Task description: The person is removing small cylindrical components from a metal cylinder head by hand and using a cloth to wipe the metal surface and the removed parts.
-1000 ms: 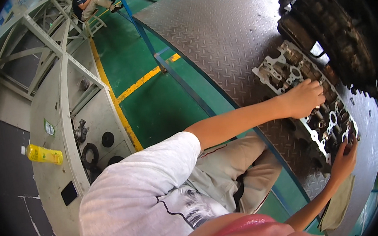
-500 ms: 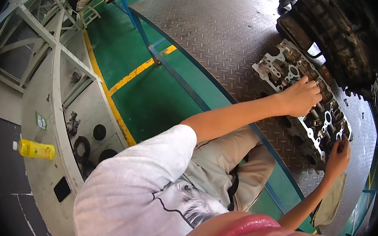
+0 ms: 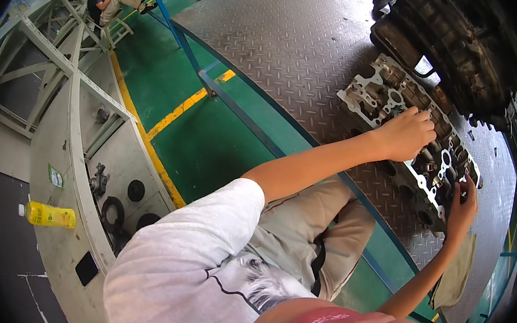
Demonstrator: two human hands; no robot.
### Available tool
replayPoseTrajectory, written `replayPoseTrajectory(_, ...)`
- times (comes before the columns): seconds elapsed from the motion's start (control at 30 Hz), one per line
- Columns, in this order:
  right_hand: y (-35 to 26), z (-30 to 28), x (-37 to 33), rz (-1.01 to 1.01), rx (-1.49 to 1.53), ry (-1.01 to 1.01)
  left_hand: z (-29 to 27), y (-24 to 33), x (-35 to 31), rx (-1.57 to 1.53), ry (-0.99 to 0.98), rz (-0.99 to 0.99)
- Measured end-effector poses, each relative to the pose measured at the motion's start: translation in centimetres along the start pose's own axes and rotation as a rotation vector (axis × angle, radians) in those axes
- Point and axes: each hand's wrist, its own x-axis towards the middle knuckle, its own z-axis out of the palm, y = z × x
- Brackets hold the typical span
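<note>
Head view, the only one. The cylinder head (image 3: 444,161), a bare metal casting with its bores and pale machined faces up, lies at a slant on the checker-plate table (image 3: 271,35); use it as the landmark.

Left hand (image 3: 406,135): across the middle of the cylinder head, back of hand up, fingers curled in and bent down. Fingertips out of sight behind the knuckles, so can't tell whether they pinch a part or just rest there. Right hand (image 3: 462,207): at the lower end of the cylinder head, thumb and fingers a little parted around something dark by its edge; too small to say if it is a loose piece or part of the casting. Hands well apart from each other, both seemingly in contact with the casting.

Doing it well, my judgement: let one hand steady the casting, work with light fingertip pressure, go straight in or out of each bore rather than sideways, and spare the machined faces from scratches. The left wrist blocks much of the middle, so a higher wrist should help sight.

Around the cylinder head: bulky dark engine part (image 3: 458,36) just beside its upper right; small bolts (image 3: 471,135) near its right side; folded cloth (image 3: 457,273) below its lower end; yellow bottle (image 3: 50,216) far off to its left.
</note>
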Motion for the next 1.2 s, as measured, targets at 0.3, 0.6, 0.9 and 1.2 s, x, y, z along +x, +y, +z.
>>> replayPoseTrajectory(0.3, -0.1, -0.1, -0.5, -0.112, -0.141, 0.038, 0.3, 0.0, -0.2, -0.023, 0.132, 0.0)
replayPoseTrajectory(0.6, -0.6, -0.3, -0.6, -0.042, -0.091, 0.027, 0.2, 0.0, -0.4, -0.01, 0.168, 0.017)
replayPoseTrajectory(0.9, -1.8, -0.9, -0.4, 0.031, -0.126, 0.018, -0.2, 0.2, -0.2, -0.022, 0.201, -0.047)
replayPoseTrajectory(1.2, -0.7, -0.1, -0.7, -0.062, -0.017, 0.107, -0.1, 0.1, -0.2, 0.004, 0.222, -0.093)
